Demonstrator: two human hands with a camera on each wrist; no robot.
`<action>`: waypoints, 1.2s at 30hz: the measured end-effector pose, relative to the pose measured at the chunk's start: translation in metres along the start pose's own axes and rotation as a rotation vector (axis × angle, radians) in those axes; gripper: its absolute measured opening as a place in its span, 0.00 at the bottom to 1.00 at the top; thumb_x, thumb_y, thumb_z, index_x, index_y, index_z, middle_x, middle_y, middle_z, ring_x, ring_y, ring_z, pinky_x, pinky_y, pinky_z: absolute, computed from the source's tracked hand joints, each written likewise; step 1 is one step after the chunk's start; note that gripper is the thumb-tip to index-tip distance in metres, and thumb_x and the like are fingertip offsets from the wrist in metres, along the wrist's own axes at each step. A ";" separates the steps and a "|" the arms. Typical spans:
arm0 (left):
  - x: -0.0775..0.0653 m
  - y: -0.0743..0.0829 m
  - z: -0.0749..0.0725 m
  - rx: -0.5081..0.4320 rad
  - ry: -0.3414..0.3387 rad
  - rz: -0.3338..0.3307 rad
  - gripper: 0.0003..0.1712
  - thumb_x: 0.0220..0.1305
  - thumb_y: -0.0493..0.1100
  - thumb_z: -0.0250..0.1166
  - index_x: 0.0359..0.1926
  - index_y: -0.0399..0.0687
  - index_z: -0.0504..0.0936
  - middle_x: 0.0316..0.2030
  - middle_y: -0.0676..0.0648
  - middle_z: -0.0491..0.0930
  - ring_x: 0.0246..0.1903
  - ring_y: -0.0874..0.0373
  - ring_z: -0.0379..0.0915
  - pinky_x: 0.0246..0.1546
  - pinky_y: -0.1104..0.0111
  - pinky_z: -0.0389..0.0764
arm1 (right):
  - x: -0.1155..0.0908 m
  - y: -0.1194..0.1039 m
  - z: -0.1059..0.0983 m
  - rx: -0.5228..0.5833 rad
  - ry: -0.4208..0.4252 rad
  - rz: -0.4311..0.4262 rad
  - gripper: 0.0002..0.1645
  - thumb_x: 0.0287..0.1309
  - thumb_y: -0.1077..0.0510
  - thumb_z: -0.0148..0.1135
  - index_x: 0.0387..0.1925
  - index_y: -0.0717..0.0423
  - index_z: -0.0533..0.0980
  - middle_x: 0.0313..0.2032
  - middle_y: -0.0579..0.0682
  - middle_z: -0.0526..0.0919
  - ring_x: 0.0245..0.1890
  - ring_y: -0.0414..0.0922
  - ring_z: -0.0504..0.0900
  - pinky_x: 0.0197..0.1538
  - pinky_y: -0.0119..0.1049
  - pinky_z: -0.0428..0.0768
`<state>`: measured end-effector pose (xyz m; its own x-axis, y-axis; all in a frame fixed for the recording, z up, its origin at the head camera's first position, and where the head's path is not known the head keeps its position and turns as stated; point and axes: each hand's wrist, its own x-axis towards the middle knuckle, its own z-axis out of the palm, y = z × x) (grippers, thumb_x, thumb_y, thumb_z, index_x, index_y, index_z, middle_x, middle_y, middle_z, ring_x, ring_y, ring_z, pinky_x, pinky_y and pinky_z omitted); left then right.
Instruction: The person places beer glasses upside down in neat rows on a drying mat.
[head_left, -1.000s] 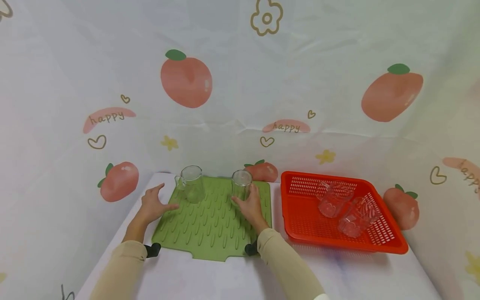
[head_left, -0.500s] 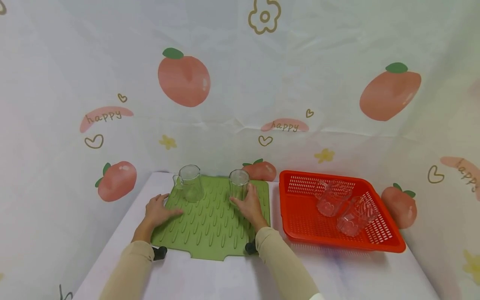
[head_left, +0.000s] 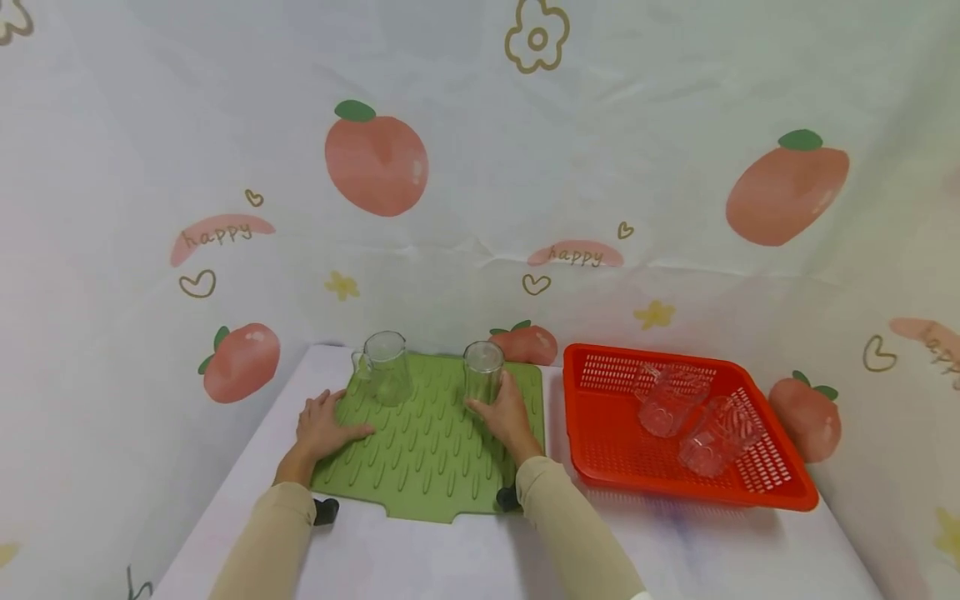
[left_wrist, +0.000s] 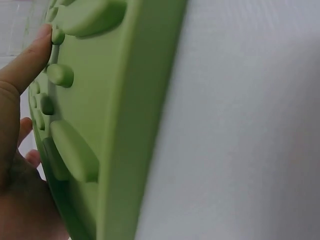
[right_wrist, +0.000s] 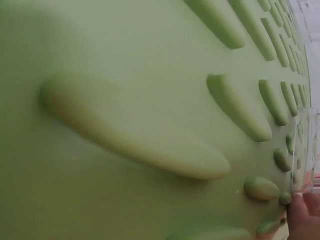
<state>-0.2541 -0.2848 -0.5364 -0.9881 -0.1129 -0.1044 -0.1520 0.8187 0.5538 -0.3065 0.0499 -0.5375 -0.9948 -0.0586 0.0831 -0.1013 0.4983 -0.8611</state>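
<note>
A green drying mat (head_left: 420,467) with raised ridges lies on the table. On its back right part a clear glass cup (head_left: 482,367) stands upright, with my right hand (head_left: 512,421) gripping its near right side, thumb in front. My left hand (head_left: 322,429) rests at the mat's left edge, thumb spread over the ridges and fingers along the edge. In the left wrist view, the thumb (left_wrist: 30,60) lies on the mat's ridged face. At the mat's back left stands a clear glass mug (head_left: 387,371), its handle turned left.
To the right of the mat stands a red plastic basket (head_left: 600,450) with slotted walls. Two clear glass mugs lie tilted inside it, one farther back (head_left: 671,400) and one nearer (head_left: 716,437). A patterned cloth (head_left: 465,167) hangs behind the table.
My left hand has come down from beside the glass mug to the mat's left edge, moving nearer and slightly right. The right hand keeps its grip on the glass cup.
</note>
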 end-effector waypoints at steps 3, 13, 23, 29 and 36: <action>0.000 -0.001 0.002 -0.006 -0.014 -0.020 0.65 0.52 0.67 0.75 0.78 0.37 0.54 0.77 0.24 0.43 0.76 0.20 0.33 0.72 0.28 0.45 | 0.001 0.000 -0.001 -0.015 -0.018 -0.003 0.54 0.57 0.51 0.76 0.76 0.61 0.56 0.71 0.63 0.69 0.73 0.60 0.69 0.69 0.59 0.73; 0.000 -0.003 0.002 -0.021 -0.036 -0.020 0.66 0.53 0.67 0.74 0.78 0.37 0.52 0.77 0.24 0.41 0.76 0.19 0.28 0.71 0.26 0.41 | 0.004 -0.012 -0.011 -0.056 -0.088 -0.018 0.51 0.57 0.53 0.76 0.71 0.69 0.59 0.69 0.70 0.66 0.71 0.64 0.68 0.69 0.60 0.72; -0.001 -0.001 0.001 -0.034 -0.036 -0.017 0.66 0.52 0.67 0.75 0.78 0.37 0.52 0.77 0.24 0.40 0.76 0.19 0.28 0.72 0.27 0.40 | 0.005 -0.023 -0.023 -0.125 -0.112 0.031 0.60 0.56 0.50 0.76 0.79 0.61 0.49 0.74 0.69 0.58 0.74 0.65 0.63 0.71 0.63 0.69; -0.003 0.000 0.002 -0.049 -0.019 -0.014 0.66 0.51 0.66 0.76 0.78 0.36 0.53 0.77 0.24 0.41 0.76 0.20 0.28 0.72 0.26 0.40 | 0.006 -0.033 -0.034 -0.263 -0.083 -0.045 0.66 0.53 0.47 0.79 0.79 0.63 0.46 0.73 0.69 0.59 0.72 0.65 0.66 0.71 0.59 0.71; -0.003 0.000 0.000 -0.047 -0.042 -0.028 0.66 0.52 0.67 0.75 0.78 0.38 0.52 0.78 0.25 0.40 0.77 0.21 0.27 0.73 0.27 0.40 | 0.003 -0.048 -0.048 -0.372 -0.106 -0.070 0.66 0.54 0.44 0.78 0.79 0.62 0.47 0.72 0.67 0.58 0.68 0.65 0.70 0.67 0.58 0.76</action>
<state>-0.2510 -0.2844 -0.5364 -0.9818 -0.1109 -0.1545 -0.1816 0.7879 0.5884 -0.3054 0.0674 -0.4720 -0.9810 -0.1823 0.0661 -0.1841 0.7681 -0.6133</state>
